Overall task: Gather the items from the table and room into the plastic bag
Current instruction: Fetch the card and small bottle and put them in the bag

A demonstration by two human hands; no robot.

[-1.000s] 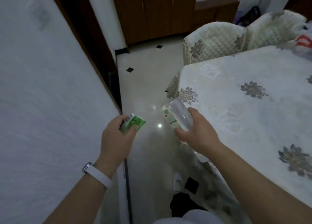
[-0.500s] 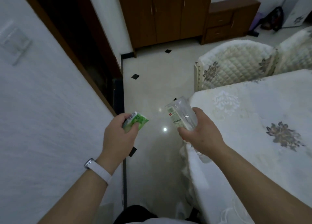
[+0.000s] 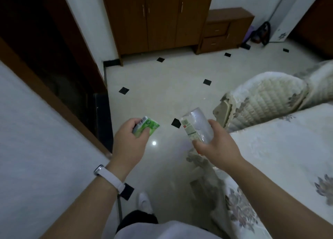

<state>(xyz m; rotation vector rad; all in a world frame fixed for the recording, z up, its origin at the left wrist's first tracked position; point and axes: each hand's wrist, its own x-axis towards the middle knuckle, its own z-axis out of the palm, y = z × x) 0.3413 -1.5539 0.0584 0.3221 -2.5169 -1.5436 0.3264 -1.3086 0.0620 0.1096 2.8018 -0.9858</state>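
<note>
- Down in front of us, over the pale floor (image 3: 162, 98), we see our two hands, one on each side.
- Our left hand (image 3: 128, 143) holds one green pack (image 3: 148, 127). The fingers curl round it and the thumb presses on its near edge.
- One white band (image 3: 110, 178) sits on our left wrist.
- Our right hand (image 3: 216, 145) grips one clear bottle (image 3: 197, 127). The fingers and thumb wrap round its near part, and its far end tips up and away from us. One white label with a bit of red runs along its side.
- The pack and the bottle are near each other but do not touch. Both are up in the air over the floor, between one white wall (image 3: 36, 148) on the left and one table (image 3: 288, 148) on the right.
- The table has a white flowery cloth and is just beside our right hand.
- One chair (image 3: 261, 98) with a puffy cover stands at the table's far side. More puffy cover shows behind it, and we cannot tell if that is a second chair.
- One tall brown wardrobe (image 3: 158, 19) stands far back, and we count three handles on it. One low cabinet (image 3: 225, 29) with two drawers stands right beside it.
- Little black squares dot the floor, and we count at least six.
- One white shoe (image 3: 144, 202) shows near the bottom.
</note>
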